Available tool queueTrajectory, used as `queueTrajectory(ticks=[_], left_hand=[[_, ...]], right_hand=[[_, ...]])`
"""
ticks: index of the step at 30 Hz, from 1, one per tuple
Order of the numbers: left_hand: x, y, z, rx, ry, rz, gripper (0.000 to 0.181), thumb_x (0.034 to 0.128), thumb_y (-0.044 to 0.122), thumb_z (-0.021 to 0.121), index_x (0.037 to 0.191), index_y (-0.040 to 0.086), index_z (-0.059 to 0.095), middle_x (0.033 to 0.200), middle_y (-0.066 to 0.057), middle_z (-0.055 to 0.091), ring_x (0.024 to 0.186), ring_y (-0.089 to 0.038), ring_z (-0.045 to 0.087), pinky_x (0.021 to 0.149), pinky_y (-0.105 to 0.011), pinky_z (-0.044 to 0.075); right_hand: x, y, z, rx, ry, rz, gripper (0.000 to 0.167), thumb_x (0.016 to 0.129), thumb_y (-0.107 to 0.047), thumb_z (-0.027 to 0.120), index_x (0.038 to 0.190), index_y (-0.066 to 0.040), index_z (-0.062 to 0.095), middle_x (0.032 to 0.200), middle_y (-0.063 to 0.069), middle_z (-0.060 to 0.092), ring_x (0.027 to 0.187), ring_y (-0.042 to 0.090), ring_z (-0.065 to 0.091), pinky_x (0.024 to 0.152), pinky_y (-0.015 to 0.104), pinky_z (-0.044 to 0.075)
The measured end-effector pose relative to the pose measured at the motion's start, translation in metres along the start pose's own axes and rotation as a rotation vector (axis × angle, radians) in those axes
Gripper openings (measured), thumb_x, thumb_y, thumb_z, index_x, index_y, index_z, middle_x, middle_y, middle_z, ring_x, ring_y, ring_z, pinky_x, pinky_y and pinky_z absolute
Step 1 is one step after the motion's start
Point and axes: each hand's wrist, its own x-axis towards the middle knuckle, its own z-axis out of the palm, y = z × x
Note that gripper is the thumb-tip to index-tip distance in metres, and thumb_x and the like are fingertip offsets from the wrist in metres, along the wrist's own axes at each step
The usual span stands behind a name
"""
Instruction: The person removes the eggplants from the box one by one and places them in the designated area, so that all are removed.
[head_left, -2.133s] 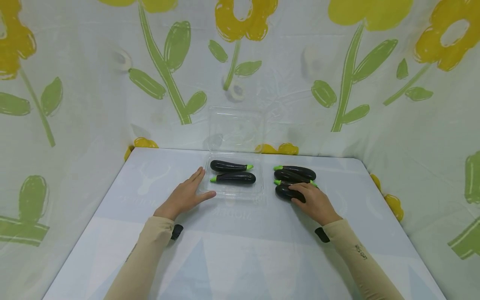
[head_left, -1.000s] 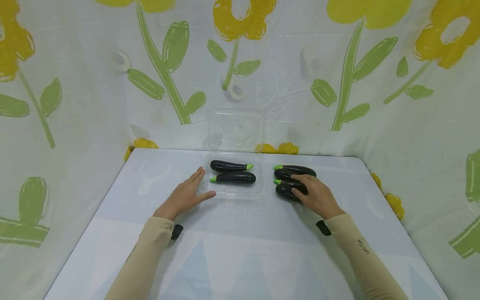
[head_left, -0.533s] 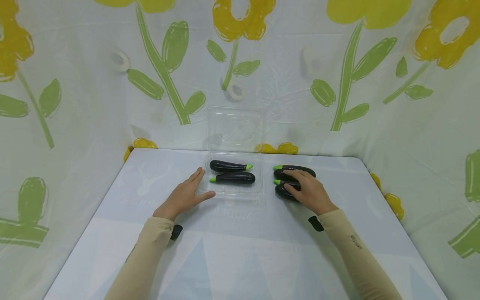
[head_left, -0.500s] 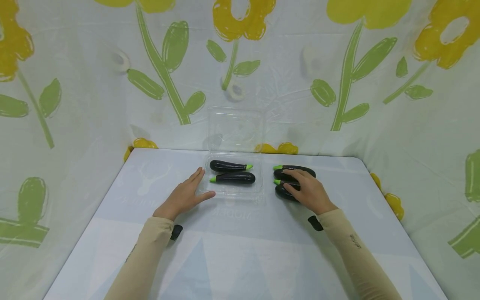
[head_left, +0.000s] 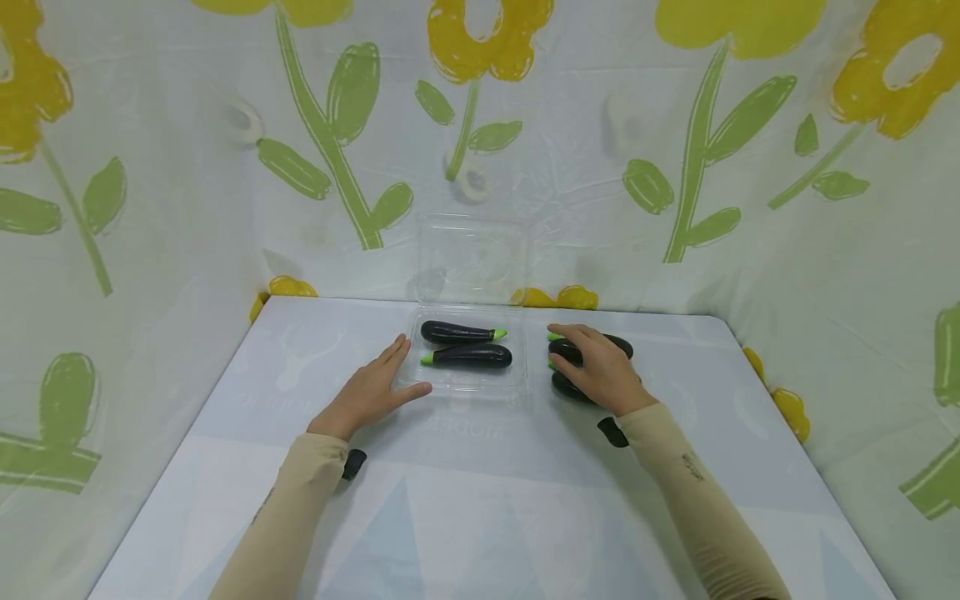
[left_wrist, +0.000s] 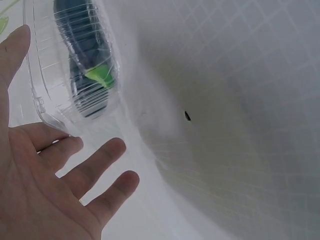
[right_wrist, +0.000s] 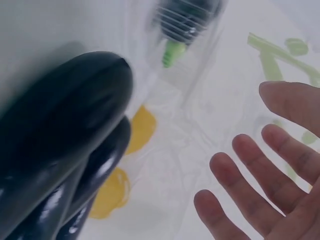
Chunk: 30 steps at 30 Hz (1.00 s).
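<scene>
My left hand (head_left: 366, 395) lies beside a clear plastic clamshell box (head_left: 480, 385), thumb spread from straight fingers; in the left wrist view a finger meets the box's rim. Inside the box lie two dark eggplants, a back one (head_left: 456, 332) with its green stem to the right and a front one (head_left: 476, 357) with its stem to the left. Over a row of several eggplants (head_left: 568, 388) to the right of the box is my right hand (head_left: 606, 372), partly hiding them. The right wrist view shows its fingers (right_wrist: 250, 195) extended and holding nothing, apart from the eggplants.
The box's transparent lid (head_left: 472, 258) stands raised at the back, against a white curtain (head_left: 570, 167) with yellow flowers. A pale table (head_left: 480, 517) carries everything. Each wrist has a dark strap piece, the right one (head_left: 613, 432) showing under the sleeve.
My right hand has moved left and farther back across the eggplant row, from the nearest eggplant toward the far ones. The left hand, box and eggplants look unmoved.
</scene>
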Motion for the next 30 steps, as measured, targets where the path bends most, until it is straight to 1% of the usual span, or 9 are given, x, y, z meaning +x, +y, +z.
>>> queueTrajectory(ticks=[4, 11, 16, 19, 22, 26, 30], left_hand=[[0.0, -0.001, 0.001, 0.004, 0.0, -0.001, 0.1, 0.0926, 0.063, 0.063, 0.162, 0.006, 0.019, 0.169, -0.01, 0.013, 0.152, -0.035, 0.023, 0.12, -0.055, 0.025], [0.0, 0.0, 0.0, 0.002, -0.003, -0.007, 0.102, 0.0919, 0.065, 0.063, 0.163, 0.007, 0.018, 0.169, -0.008, 0.012, 0.152, -0.034, 0.022, 0.12, -0.054, 0.025], [0.0, 0.0, 0.0, 0.003, -0.003, -0.005, 0.102, 0.0918, 0.066, 0.062, 0.163, 0.007, 0.018, 0.169, -0.008, 0.012, 0.152, -0.033, 0.022, 0.12, -0.054, 0.025], [0.0, 0.0, 0.0, 0.001, -0.003, -0.008, 0.102, 0.092, 0.065, 0.062, 0.163, 0.007, 0.018, 0.169, -0.008, 0.012, 0.152, -0.033, 0.022, 0.12, -0.054, 0.024], [0.0, 0.0, 0.001, 0.003, -0.003, -0.009, 0.101, 0.0928, 0.063, 0.063, 0.163, 0.006, 0.017, 0.169, -0.009, 0.012, 0.152, -0.034, 0.021, 0.121, -0.054, 0.024], [-0.001, 0.0, 0.001, 0.008, -0.001, -0.006, 0.099, 0.0936, 0.06, 0.064, 0.162, 0.005, 0.018, 0.169, -0.009, 0.012, 0.152, -0.034, 0.021, 0.12, -0.054, 0.024], [-0.001, 0.001, 0.0, 0.003, -0.002, -0.004, 0.101, 0.0925, 0.064, 0.063, 0.162, 0.006, 0.018, 0.169, -0.009, 0.012, 0.152, -0.034, 0.021, 0.12, -0.054, 0.024]], right_hand=[[0.009, -0.006, 0.0, 0.002, -0.014, 0.006, 0.051, 0.096, -0.029, 0.074, 0.143, -0.016, 0.058, 0.136, 0.007, 0.062, 0.128, 0.026, 0.057, 0.102, 0.047, 0.05], [0.023, -0.016, 0.005, 0.019, -0.043, 0.017, 0.054, 0.096, -0.032, 0.073, 0.145, -0.016, 0.056, 0.139, 0.008, 0.06, 0.128, 0.028, 0.057, 0.1, 0.05, 0.051], [0.034, -0.021, 0.011, 0.053, -0.057, 0.002, 0.054, 0.096, -0.031, 0.073, 0.145, -0.017, 0.055, 0.141, 0.007, 0.058, 0.128, 0.026, 0.055, 0.101, 0.048, 0.051], [0.043, -0.022, 0.015, 0.061, -0.076, -0.004, 0.055, 0.096, -0.03, 0.073, 0.146, -0.016, 0.054, 0.143, 0.005, 0.057, 0.13, 0.026, 0.054, 0.105, 0.046, 0.048], [0.052, -0.025, 0.019, 0.06, -0.112, 0.004, 0.056, 0.097, -0.032, 0.072, 0.147, -0.017, 0.052, 0.145, 0.003, 0.055, 0.132, 0.025, 0.052, 0.108, 0.045, 0.046], [0.063, -0.03, 0.026, 0.079, -0.169, 0.019, 0.058, 0.097, -0.033, 0.072, 0.149, -0.019, 0.05, 0.147, 0.005, 0.054, 0.134, 0.026, 0.051, 0.109, 0.046, 0.045], [0.07, -0.032, 0.036, 0.08, -0.23, 0.013, 0.059, 0.096, -0.031, 0.073, 0.149, -0.019, 0.049, 0.149, 0.006, 0.051, 0.134, 0.026, 0.051, 0.109, 0.046, 0.046]])
